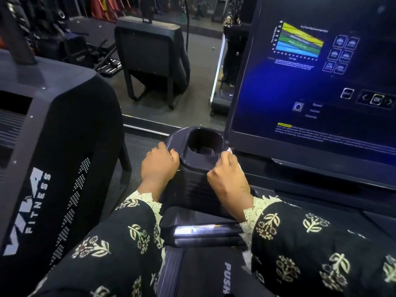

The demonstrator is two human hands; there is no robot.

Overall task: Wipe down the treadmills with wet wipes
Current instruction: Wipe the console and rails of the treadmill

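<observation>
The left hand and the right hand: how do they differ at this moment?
The left hand grips the cup holder at its left rim; the right hand is at its right rim. The left hand shows no wipe; the right hand holds a white wet wipe. Both have curled fingers and dark flowered sleeves.

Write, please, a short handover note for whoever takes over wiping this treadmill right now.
Left hand: fingers curled over the left rim of the cup holder, steadying it.
Right hand: pinches a white wipe against the holder's right rim, beside the lit screen.
Done: the picture does not show which surfaces are already wiped.
Left: probably finish the rim and the inside of the holder, then the screen and the rest of the console.
</observation>
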